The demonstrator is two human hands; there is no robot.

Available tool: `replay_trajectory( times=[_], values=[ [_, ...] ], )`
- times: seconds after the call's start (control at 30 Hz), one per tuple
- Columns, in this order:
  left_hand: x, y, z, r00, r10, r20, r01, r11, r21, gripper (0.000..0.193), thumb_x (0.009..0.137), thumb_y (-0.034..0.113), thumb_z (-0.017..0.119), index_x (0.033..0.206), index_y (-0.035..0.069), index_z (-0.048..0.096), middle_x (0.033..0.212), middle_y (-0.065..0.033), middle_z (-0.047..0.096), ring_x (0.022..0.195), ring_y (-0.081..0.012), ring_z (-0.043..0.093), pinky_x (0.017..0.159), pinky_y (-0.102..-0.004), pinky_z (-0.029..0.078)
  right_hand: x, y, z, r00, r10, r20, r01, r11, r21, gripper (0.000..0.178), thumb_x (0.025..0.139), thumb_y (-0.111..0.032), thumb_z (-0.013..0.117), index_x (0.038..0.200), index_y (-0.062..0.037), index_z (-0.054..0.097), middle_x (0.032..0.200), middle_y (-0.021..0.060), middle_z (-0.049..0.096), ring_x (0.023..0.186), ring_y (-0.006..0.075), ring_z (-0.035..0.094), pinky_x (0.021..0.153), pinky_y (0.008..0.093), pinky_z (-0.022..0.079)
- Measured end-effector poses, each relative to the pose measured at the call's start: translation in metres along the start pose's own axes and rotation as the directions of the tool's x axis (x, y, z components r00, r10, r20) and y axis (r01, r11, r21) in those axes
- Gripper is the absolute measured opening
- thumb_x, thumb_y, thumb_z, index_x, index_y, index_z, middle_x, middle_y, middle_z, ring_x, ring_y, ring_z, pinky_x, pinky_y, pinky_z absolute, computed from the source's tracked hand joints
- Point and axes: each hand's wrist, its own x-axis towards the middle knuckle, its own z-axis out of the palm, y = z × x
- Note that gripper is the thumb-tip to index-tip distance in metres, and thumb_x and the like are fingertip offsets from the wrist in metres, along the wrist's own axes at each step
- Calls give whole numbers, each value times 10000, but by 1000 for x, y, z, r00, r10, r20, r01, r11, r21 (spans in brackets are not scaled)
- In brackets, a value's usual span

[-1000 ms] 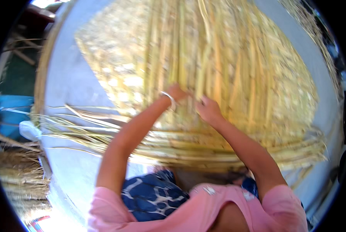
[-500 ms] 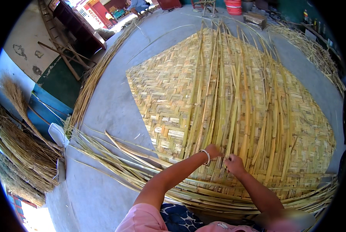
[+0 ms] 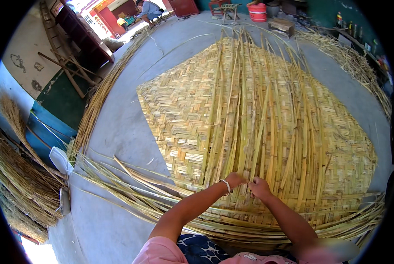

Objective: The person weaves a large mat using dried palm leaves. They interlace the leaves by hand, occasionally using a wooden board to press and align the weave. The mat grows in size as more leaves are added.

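Mat: while strips cross it, one red bucket stands beyond.
Left hand, right hand: both yours curl; can't tell whether they're pinching.

Woven mat: flat split plant fibre, reed or cane by the look, ridged, slight sheen; loose strips on top same fibre, smoother, semi-glossy, knobbly at nodes. Floor smooth matt concrete-looking; red bucket glossy plastic; broom rough, dull dry straw. Shirt matt cloth, bracelet smooth, shiny, metal-looking; ladder dull wood.
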Motion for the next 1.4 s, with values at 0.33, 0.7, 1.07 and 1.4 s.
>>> replay_trajectory(
  times=[0.33,0.7,1.07,1.4],
  values=[
    [-33,59,-5,937,-344,-62,190,651,-735,294,767,255,736,933,43,617,765,-21,609,588,-131,511,535,-297,405,5,10,3,999,4,-49,-8,996,-86,232,874,-223,528,779,-15,492,633,119,574,561,224,592,584,392,474],
    [-50,87,-32,955,-274,114,254,555,-792,318,768,285,723,961,76,582,638,17,517,422,-79,354,370,-255,239,4,34,5,978,-205,46,210,952,-224,327,732,-218,645,1021,-66,630,836,101,651,753,239,623,672,359,479],
    [-60,77,-29,952,-291,-98,77,533,-843,316,879,212,596,1168,90,563,778,34,551,574,-53,446,457,-200,336,6,28,-7,981,-75,180,57,993,105,332,790,-104,622,1099,13,587,815,57,593,674,135,544,622,316,452],
    [-74,52,-58,889,-382,-251,-275,-8,-961,271,892,301,581,1088,116,553,1075,-61,584,996,-221,542,795,-363,489,15,35,-10,964,-63,257,28,990,139,285,807,-105,617,1066,14,602,807,54,600,665,126,558,590,301,457]
  ],
)
